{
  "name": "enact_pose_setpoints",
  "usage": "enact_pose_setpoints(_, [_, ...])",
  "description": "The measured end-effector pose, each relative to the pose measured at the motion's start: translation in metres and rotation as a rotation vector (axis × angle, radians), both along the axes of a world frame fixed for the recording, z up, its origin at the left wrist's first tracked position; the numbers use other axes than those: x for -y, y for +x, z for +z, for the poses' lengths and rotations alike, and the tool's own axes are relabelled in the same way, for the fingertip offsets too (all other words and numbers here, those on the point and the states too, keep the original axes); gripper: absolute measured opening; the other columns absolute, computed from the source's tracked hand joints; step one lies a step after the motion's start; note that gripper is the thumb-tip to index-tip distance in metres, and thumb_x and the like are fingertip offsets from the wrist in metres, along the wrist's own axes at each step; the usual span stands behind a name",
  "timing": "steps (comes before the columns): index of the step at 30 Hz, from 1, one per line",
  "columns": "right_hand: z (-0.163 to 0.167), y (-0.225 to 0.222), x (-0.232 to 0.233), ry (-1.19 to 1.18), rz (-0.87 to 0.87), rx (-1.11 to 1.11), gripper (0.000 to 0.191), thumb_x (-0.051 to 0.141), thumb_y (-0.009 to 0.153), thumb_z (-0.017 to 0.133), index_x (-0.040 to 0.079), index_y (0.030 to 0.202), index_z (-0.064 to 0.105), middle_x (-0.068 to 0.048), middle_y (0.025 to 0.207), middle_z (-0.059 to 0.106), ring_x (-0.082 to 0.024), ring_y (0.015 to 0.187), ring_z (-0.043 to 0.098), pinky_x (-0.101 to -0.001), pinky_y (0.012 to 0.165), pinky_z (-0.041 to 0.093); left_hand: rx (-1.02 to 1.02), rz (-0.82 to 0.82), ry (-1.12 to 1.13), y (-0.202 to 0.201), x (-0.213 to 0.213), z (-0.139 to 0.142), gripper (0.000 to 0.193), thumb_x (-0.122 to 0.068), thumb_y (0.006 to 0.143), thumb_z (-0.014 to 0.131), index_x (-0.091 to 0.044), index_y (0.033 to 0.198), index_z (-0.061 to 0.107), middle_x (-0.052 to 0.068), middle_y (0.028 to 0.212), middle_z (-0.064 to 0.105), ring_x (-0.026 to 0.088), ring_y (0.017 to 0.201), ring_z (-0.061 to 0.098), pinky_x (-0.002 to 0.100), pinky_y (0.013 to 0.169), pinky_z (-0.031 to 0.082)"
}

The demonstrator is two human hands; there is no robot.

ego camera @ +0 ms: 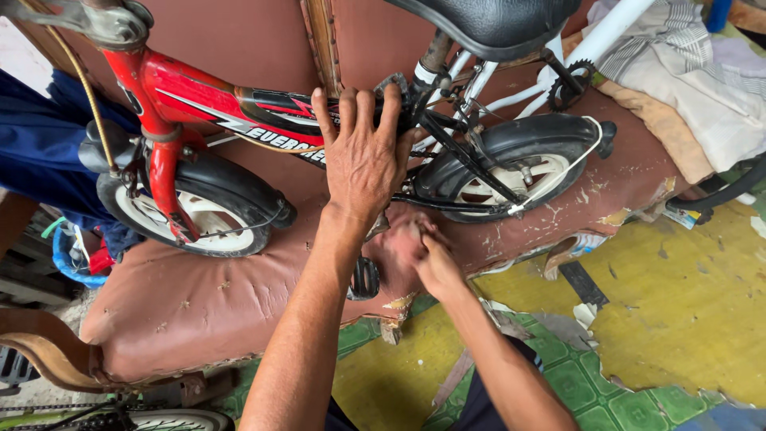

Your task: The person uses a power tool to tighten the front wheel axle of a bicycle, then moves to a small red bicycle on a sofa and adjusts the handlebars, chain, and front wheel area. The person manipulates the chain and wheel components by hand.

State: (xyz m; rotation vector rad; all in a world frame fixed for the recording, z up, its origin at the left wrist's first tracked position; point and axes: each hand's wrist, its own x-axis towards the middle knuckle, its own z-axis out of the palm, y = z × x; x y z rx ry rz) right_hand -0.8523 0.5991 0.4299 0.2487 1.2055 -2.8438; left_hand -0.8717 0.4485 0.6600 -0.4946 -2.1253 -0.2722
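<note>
A small red children's bicycle [239, 112] lies across the seat of a worn brown sofa [183, 303], its front wheel [191, 215] to the left and its rear wheel [511, 179] to the right, both resting on the cracked cushion. The left hand [363, 156] lies flat on the frame where the red tube meets the seat post, fingers spread apart and pressing rather than closed around anything. The right hand [431, 259] sits nearer, at the cushion's front edge just below the frame; its grip is curled together at the crank area, though what it pinches is hidden by the fingers and motion blur. A black pedal [365, 279] hangs just left of that hand, touching the left forearm. The black saddle [491, 24] juts out at the far edge. Folded cloths [686, 80] are piled on the sofa's far right end. Beyond the cushion's near edge lies open floor with peeling yellow and green covering [678, 319]. At far left a blue basket [76, 267] holds something red.
</note>
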Motion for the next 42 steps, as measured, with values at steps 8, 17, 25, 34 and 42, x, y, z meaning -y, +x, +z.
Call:
enact_pose_setpoints(8, [-0.033,-0.077,0.035,-0.865,0.247,-0.037,0.006,-0.004,0.085,0.063,0.001,0.083,0.066,-0.010,0.079,0.069,-0.024,0.082,0.069,-0.0471,0.089,0.060,-0.022,0.002,0.002,0.004,0.000,0.003,0.065,-0.041,0.096,0.069,-0.003,0.145,0.048,0.018,0.123,0.051,0.039,0.129,0.044,0.065,0.121,0.015])
enact_pose_setpoints(17, [-0.037,-0.084,0.046,-0.750,0.230,-0.097,0.010,0.002,0.081,0.064,0.006,0.088,0.070,-0.005,0.085,0.073,-0.023,0.092,0.069,-0.0462,0.088,0.055,-0.033,0.022,-0.013,0.006,0.000,0.003,0.061,-0.041,0.099,0.064,-0.005,0.146,0.047,0.016,0.127,0.052,0.037,0.131,0.044,0.065,0.122,0.014])
enact_pose_setpoints(25, [-0.022,-0.069,0.044,-0.510,0.209,-0.120,0.025,0.003,0.076,0.058,0.004,0.098,0.068,-0.008,0.104,0.076,-0.023,0.106,0.070,-0.0428,0.098,0.054,-0.002,0.036,-0.025,0.004,0.001,0.000,0.063,-0.043,0.100,0.064,-0.003,0.146,0.047,0.019,0.125,0.052,0.040,0.131,0.043,0.067,0.121,0.013])
enact_pose_setpoints(34, [-0.069,-0.083,0.046,-0.041,0.350,-0.164,0.021,0.004,0.099,0.041,-0.001,0.110,0.058,-0.019,0.099,0.067,-0.030,0.079,0.069,-0.0490,0.070,0.058,0.040,0.016,-0.017,0.004,0.002,-0.004,0.064,-0.041,0.101,0.066,-0.003,0.149,0.047,0.018,0.126,0.051,0.039,0.131,0.043,0.066,0.123,0.014])
enact_pose_setpoints(42, [-0.042,-0.050,0.047,-0.290,0.261,-0.205,0.025,0.007,0.105,0.040,0.002,0.123,0.056,-0.011,0.100,0.069,-0.022,0.086,0.064,-0.0426,0.073,0.057,0.005,0.013,-0.012,0.004,0.003,-0.001,0.065,-0.044,0.100,0.065,-0.003,0.147,0.047,0.018,0.125,0.051,0.039,0.131,0.043,0.066,0.121,0.014])
